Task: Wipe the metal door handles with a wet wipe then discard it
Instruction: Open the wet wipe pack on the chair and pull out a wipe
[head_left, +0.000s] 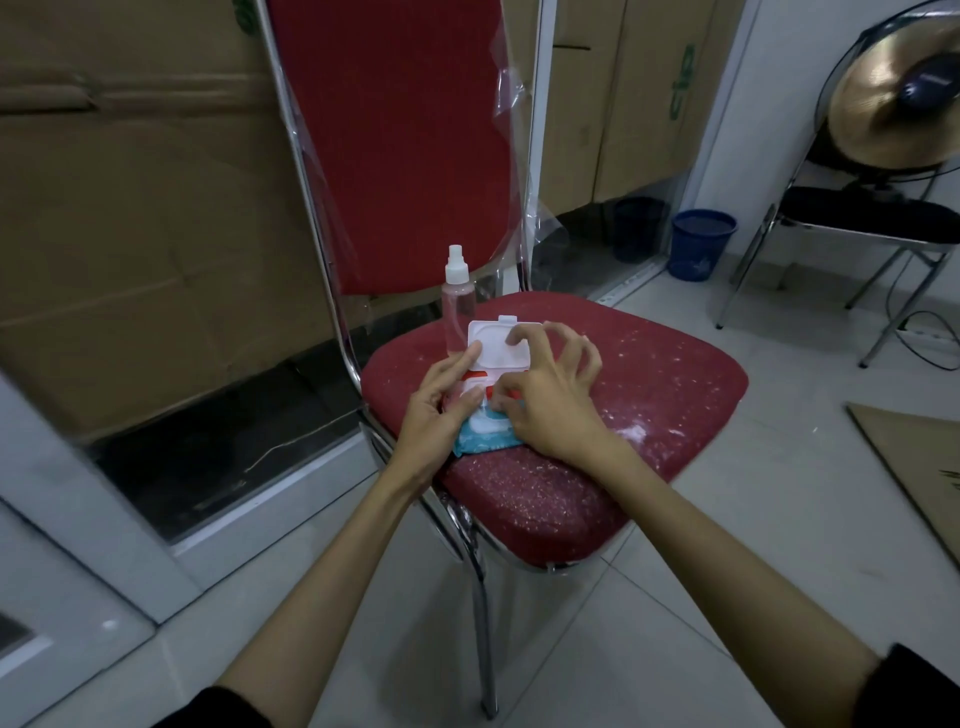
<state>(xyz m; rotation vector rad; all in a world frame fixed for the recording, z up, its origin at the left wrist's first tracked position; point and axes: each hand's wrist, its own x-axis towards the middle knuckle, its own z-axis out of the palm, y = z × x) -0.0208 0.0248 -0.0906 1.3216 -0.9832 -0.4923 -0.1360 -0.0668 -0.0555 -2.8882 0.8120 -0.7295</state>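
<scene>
A wipes pack (485, 439) is laid on a red chair (649, 384) over pale floor tiles (649, 623). It is steadied by the flat left hand (441, 400); a wipe is pinched by the right hand (550, 400).

Crowded rear of the seat, open front and right

The spray bottle (459, 296) and raised wipe-pack lid (500, 347) stand just behind both hands; the red chair seat (649, 395) lies bare to the right and front.

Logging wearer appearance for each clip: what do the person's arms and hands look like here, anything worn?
Both forearms are bare. Dark, black-looking sleeves are pushed up near the elbows, at the frame's bottom corners. The left hand and right hand show no gloves, rings, watch or bracelet.
</scene>
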